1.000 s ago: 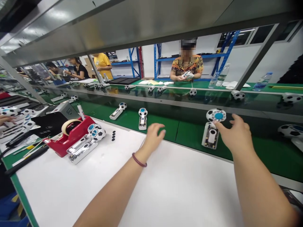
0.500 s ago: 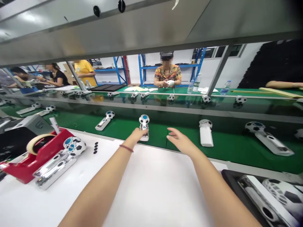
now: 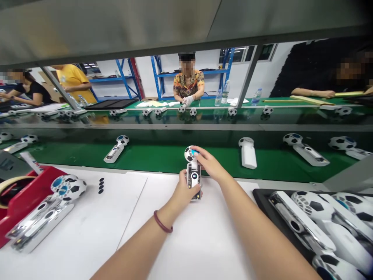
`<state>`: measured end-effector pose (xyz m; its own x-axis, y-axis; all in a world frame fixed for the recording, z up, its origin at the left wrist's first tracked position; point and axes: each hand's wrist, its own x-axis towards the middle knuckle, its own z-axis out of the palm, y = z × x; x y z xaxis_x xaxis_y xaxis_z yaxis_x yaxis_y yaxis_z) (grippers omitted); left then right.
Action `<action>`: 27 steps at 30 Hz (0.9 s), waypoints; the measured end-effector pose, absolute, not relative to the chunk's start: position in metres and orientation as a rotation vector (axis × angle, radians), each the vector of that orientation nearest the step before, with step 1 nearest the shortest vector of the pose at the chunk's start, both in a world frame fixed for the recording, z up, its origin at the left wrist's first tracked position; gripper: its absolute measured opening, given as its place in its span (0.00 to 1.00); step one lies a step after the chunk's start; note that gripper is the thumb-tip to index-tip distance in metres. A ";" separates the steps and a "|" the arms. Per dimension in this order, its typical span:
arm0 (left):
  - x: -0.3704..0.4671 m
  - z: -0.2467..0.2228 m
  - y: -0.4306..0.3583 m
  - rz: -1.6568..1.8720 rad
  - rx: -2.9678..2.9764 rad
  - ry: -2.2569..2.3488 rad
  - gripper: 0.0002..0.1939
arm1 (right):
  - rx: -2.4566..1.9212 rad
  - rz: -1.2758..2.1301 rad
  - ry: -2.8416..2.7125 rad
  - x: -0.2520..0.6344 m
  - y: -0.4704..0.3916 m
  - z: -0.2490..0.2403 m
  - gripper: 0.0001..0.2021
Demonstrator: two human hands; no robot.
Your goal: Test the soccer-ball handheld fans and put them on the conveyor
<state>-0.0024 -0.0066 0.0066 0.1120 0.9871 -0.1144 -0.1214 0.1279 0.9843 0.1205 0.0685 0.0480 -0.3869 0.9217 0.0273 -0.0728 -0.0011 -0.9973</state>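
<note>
A hand-held fan (image 3: 193, 171) with a football-patterned head and a clear handle lies at the front edge of the green conveyor belt (image 3: 163, 155), half over the white mat (image 3: 189, 241). My left hand (image 3: 183, 192) grips its handle from below. My right hand (image 3: 208, 163) holds the football head, fingers on its blue centre. Two finished fans (image 3: 43, 214) lie together on the mat at the left, next to several small black pads (image 3: 101, 185).
More fans ride the belt: one to the left (image 3: 115, 149), a white one face down (image 3: 247, 152), others to the right (image 3: 303, 147). A black tray (image 3: 264, 202) of fans sits at the right. A red tape dispenser (image 3: 17, 194) stands far left. Other people work across the line.
My left hand took the fan on the belt and drew it toward the mat. My right hand came over and closed on its head. The view shifted right, showing the black tray.
</note>
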 end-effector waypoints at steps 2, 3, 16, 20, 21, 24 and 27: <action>-0.004 0.008 -0.007 1.108 1.071 1.037 0.32 | -0.905 1.489 -1.460 0.119 0.070 0.046 0.16; -0.005 0.009 -0.007 1.108 1.061 1.009 0.32 | -0.898 1.464 -1.470 0.119 0.070 0.046 0.16; -0.006 0.020 -0.015 1.011 1.115 0.919 0.33 | -0.814 1.577 -1.031 0.111 0.066 0.055 0.19; -0.006 0.019 -0.015 1.021 1.058 0.906 0.33 | -0.816 1.567 -1.031 0.109 0.066 0.054 0.19; -0.005 0.019 -0.015 1.018 1.039 0.908 0.33 | -0.825 1.565 -1.022 0.109 0.066 0.054 0.19; -0.005 0.020 -0.015 1.008 1.013 0.921 0.33 | -0.836 1.576 -0.998 0.109 0.069 0.051 0.19; -0.004 0.019 -0.015 1.013 1.017 0.914 0.32 | -0.775 1.619 -1.000 0.111 0.072 0.044 0.22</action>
